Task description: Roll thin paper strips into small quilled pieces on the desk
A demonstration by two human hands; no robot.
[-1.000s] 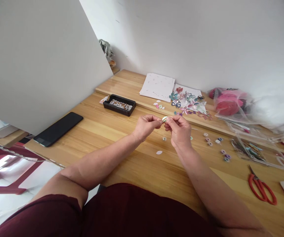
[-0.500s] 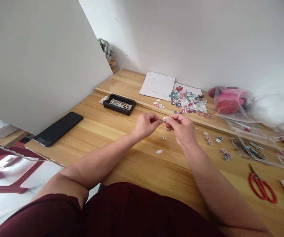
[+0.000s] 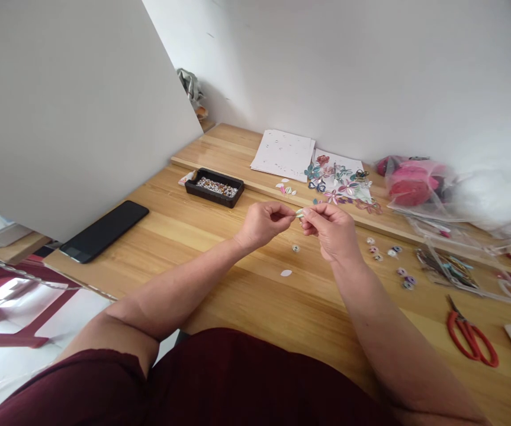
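Between my two hands, above the wooden table, is a small green-and-white petal-shaped piece (image 3: 299, 213). My left hand (image 3: 264, 223) pinches its left end with thumb and forefinger. At its right side, my right hand (image 3: 330, 226) is closed on it in a pinch as well. Beneath the hands a little thread spool (image 3: 295, 248) sits on the table. Nearer to me lies a loose white petal-shaped piece (image 3: 286, 273). More petal pieces (image 3: 288, 190), pink, green and white, rest on the raised ledge behind.
Red-handled scissors (image 3: 472, 337) and several small spools (image 3: 401, 272) are on the right, by a clear plastic case (image 3: 481, 278). Behind are wire-and-thread flowers (image 3: 335, 180) and paper sheets (image 3: 283, 154). A black bead tray (image 3: 214, 188) and a phone (image 3: 105, 231) are on the left.
My right hand has shifted slightly to the right, and more of the petal piece shows between the fingers. My left hand has barely moved.
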